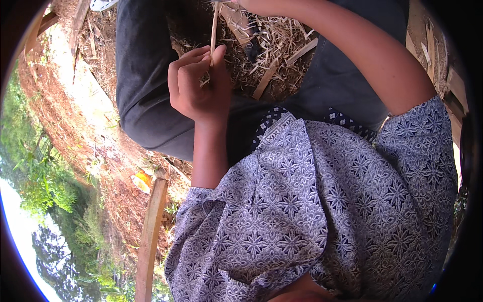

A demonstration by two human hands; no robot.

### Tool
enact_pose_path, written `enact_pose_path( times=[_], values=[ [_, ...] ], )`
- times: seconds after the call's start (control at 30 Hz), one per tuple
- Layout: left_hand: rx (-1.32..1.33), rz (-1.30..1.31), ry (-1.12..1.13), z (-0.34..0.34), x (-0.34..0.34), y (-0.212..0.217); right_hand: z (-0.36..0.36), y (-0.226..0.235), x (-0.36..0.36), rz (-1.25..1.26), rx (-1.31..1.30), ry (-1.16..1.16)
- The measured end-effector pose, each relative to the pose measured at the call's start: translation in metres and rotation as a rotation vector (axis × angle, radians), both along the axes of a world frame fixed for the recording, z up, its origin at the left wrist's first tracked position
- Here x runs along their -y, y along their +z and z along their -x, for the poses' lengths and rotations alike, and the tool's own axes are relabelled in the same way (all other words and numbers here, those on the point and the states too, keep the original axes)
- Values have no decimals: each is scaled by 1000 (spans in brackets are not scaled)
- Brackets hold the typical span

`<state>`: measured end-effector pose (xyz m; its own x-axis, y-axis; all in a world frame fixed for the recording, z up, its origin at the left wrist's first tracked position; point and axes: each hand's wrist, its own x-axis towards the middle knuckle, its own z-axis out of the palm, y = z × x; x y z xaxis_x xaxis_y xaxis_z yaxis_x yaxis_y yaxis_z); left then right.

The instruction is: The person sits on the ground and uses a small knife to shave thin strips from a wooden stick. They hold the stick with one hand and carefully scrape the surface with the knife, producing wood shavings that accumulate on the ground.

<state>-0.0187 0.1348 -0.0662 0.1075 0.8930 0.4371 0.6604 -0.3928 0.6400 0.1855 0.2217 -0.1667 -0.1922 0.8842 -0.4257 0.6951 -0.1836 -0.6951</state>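
My left hand (201, 83) is closed in a pinch around a thin, pale wooden stick (214, 27). The stick points up and away from my fingers toward the upper edge of the view. At that edge is my right hand (256, 5), mostly cut off, its forearm reaching across from the right. A sliver of something grey, perhaps a blade, shows beside its fingers, against the far end of the stick. Most of that grey thing lies outside the view, so its kind is hidden.
Curled wood shavings (282, 43) and loose wood pieces (303, 51) cover the ground between my legs in dark trousers (151, 95). A wooden post (151, 241) stands at the lower left, near an orange-and-white object (142, 181). Reddish soil and green plants lie farther left.
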Motion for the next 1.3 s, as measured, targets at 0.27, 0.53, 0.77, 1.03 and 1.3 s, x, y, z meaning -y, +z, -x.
enact_pose_path(
  times=[0.27,0.53,0.77,1.03,1.3],
  values=[
    [-23,7,-25,-3,4,5,15,37,13,13,29,119],
    [400,173,101,7,2,-5,-1,-65,-1,-73,95,-50],
    [1040,435,241,60,-21,36,-29,101,18,302,-385,-156],
    [1047,459,258,57,-58,37,-31,156,32,290,-656,-79],
    [1231,580,274,43,-71,1,-23,159,51,388,-836,-112]
  ],
)
